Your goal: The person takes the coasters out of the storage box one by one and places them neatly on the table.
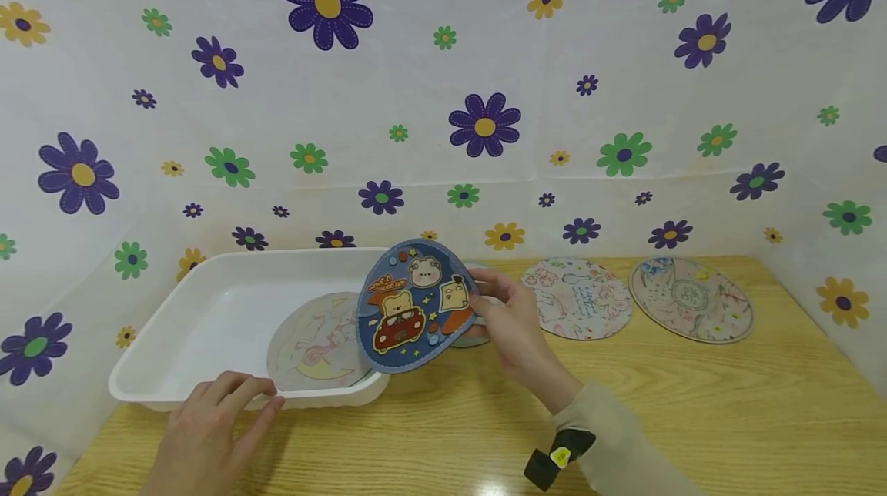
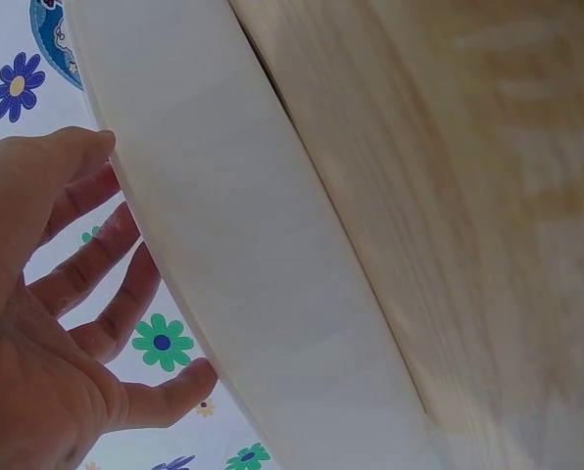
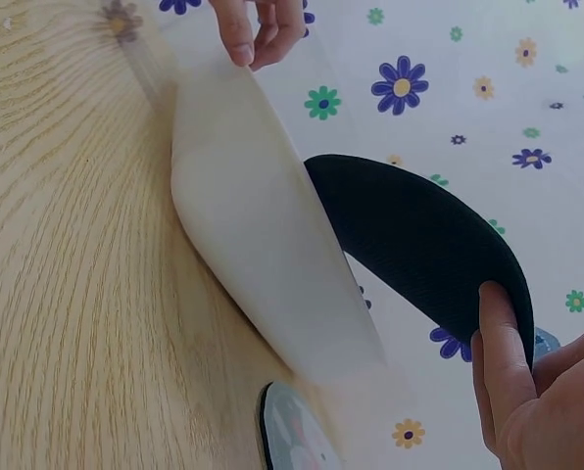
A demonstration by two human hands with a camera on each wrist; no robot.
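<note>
Lettering and contents of the tray. The blue mat (image 1: 409, 311) carries small orange lettering (apparently "HAVE A GOOD DAY") above a bear in a red car. Blue script on the pink-patterned mat (image 1: 578, 299) and the central inscription of the oval-framed mat (image 1: 693, 297) are too small to read, as is any mark on the yellow sticker (image 1: 561, 456) of the black wristband (image 1: 540, 471).

The white tray (image 1: 326, 397) stands at the left of the wooden table (image 1: 450, 434); in it lies a pale round mat (image 1: 312, 342) with pink and yellow drawing. The blue mat is held tilted above the tray's right end, its plain black underside visible in the right wrist view.

The right hand (image 1: 509, 319) pinches the blue mat's right edge between thumb and fingers. The left hand (image 1: 215, 419) has its fingers spread, the tips resting on the tray's near rim. Behind the right hand a partly hidden mat (image 1: 467, 341) lies on the table, left of the two patterned ones. A flower-printed cloth (image 1: 416, 80) forms the background.
</note>
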